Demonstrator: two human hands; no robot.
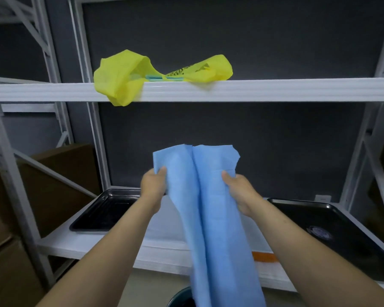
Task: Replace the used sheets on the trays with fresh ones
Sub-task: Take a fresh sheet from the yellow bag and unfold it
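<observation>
A long blue sheet [213, 207] hangs in front of me, held up over the lower shelf. My left hand [153, 185] pinches its upper left edge and my right hand [239, 191] grips its upper right edge. The sheet's lower end drops below the shelf towards a dark round bin [180, 298]. Two bare black trays lie on the lower shelf: one [102, 216] at the left behind my left forearm, one [341, 235] at the right under my right forearm.
A yellow plastic bag [124, 78] with teal sheets in it lies on the upper white shelf [275, 89]. Brown cardboard boxes [60, 178] stand at the left behind the rack's white posts. An orange label [264, 257] marks the lower shelf's front edge.
</observation>
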